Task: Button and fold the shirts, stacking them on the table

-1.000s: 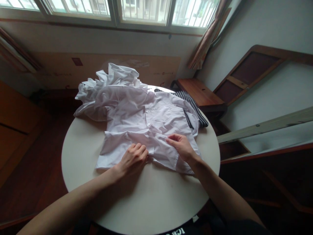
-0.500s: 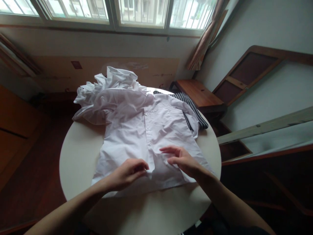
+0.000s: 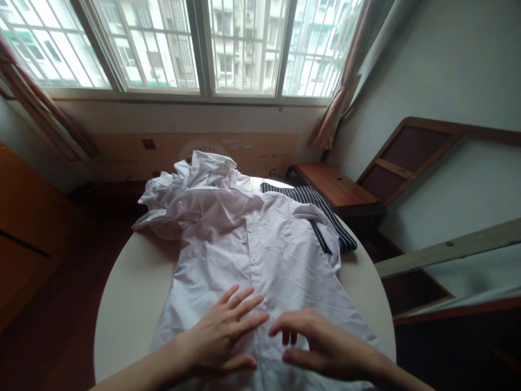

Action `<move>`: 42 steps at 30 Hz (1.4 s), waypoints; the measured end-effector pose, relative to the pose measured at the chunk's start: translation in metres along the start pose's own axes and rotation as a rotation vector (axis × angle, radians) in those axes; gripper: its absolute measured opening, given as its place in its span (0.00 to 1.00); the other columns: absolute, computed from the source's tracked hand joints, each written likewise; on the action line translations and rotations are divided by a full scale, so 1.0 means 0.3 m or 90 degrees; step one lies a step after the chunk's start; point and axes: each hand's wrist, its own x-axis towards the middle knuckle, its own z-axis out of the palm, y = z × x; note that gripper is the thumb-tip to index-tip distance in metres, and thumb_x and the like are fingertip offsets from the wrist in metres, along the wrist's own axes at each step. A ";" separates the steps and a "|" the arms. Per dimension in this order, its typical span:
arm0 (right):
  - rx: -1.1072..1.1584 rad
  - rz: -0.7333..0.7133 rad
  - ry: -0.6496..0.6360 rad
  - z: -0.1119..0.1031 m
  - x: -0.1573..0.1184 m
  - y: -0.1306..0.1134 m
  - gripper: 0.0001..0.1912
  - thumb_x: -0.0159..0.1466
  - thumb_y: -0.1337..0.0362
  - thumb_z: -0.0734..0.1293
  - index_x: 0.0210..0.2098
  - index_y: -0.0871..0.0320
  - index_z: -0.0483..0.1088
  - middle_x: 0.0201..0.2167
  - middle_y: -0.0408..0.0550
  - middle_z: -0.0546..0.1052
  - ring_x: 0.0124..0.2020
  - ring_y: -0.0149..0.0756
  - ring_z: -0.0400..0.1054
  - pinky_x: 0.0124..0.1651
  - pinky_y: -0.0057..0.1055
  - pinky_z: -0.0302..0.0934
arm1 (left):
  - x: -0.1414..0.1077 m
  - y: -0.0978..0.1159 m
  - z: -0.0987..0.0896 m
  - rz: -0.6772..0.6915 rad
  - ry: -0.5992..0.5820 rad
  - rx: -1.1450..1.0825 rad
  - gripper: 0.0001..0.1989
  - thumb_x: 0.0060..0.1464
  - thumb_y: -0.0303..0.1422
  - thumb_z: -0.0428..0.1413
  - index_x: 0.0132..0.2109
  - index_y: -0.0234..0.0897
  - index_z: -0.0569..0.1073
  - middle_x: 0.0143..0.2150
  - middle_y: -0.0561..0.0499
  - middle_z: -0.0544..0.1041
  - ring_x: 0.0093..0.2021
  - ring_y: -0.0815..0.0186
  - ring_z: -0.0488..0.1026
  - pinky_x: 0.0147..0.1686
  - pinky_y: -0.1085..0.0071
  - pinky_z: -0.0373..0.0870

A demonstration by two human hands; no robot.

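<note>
A white button-up shirt (image 3: 220, 255) lies spread front side up, its row of small buttons running down the middle. My left hand (image 3: 228, 328) is over the lower front, left of the button line, with fingers spread and nothing held. To its right, my right hand (image 3: 313, 342) hovers over the lower front with thumb and fingers apart and curved, also holding nothing. Whether either palm touches the cloth I cannot tell. The shirt's right sleeve rests partly over a folded dark cloth with white stripes (image 3: 342, 236). The hem reaches toward the bottom of the view.
The shirt lies on a round white table (image 3: 126, 293). Crumpled white fabric (image 3: 203, 171) is heaped at the table's far left. Beyond stand a low wooden stool or bench (image 3: 337, 184) and a barred window (image 3: 244, 49). A wooden frame (image 3: 407, 146) leans at the right wall.
My left hand has gone from curled at the front edge to spread flat. My right hand stays open. The view has tilted up, showing more window, and the shirt's front edges now meet lower down.
</note>
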 end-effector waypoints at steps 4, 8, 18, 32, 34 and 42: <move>-0.113 -0.002 0.335 -0.200 0.125 0.162 0.15 0.62 0.60 0.65 0.48 0.54 0.70 0.51 0.52 0.72 0.54 0.43 0.65 0.56 0.41 0.58 | -0.002 -0.036 0.070 0.053 -0.051 0.077 0.33 0.55 0.46 0.53 0.65 0.50 0.55 0.67 0.42 0.56 0.65 0.42 0.52 0.59 0.40 0.49; -0.224 0.064 0.567 -0.482 0.288 0.341 0.22 0.59 0.59 0.67 0.51 0.61 0.68 0.55 0.60 0.68 0.59 0.48 0.60 0.61 0.45 0.52 | 0.032 -0.068 0.019 0.067 -0.037 0.095 0.27 0.55 0.43 0.55 0.61 0.51 0.62 0.63 0.45 0.64 0.60 0.49 0.62 0.58 0.51 0.58; -0.059 0.353 0.464 -0.756 0.603 0.470 0.16 0.56 0.54 0.69 0.31 0.63 0.72 0.26 0.51 0.75 0.32 0.37 0.69 0.33 0.29 0.60 | 0.328 -0.534 -0.586 -0.443 0.355 0.369 0.23 0.60 0.43 0.49 0.51 0.26 0.68 0.48 0.36 0.74 0.49 0.53 0.68 0.49 0.59 0.61; -0.451 0.277 0.860 -0.879 0.561 0.413 0.12 0.63 0.64 0.57 0.39 0.63 0.69 0.40 0.58 0.71 0.41 0.44 0.64 0.42 0.35 0.55 | 0.305 -0.722 -0.729 -0.560 0.501 0.422 0.25 0.61 0.49 0.42 0.42 0.35 0.75 0.39 0.39 0.77 0.43 0.51 0.74 0.37 0.66 0.63; -0.518 0.312 0.773 -0.841 0.583 0.434 0.13 0.64 0.66 0.56 0.43 0.64 0.68 0.44 0.61 0.70 0.47 0.47 0.62 0.47 0.39 0.54 | 0.332 -0.732 -0.740 -0.606 0.453 0.409 0.22 0.60 0.47 0.46 0.44 0.33 0.74 0.39 0.36 0.77 0.42 0.50 0.74 0.37 0.65 0.63; -0.443 0.403 0.534 -0.666 0.656 0.555 0.18 0.64 0.70 0.56 0.51 0.63 0.67 0.49 0.61 0.69 0.52 0.47 0.62 0.52 0.41 0.52 | 0.274 -0.716 -0.683 -0.514 0.462 0.389 0.18 0.56 0.38 0.53 0.49 0.31 0.70 0.49 0.35 0.73 0.48 0.51 0.69 0.46 0.61 0.62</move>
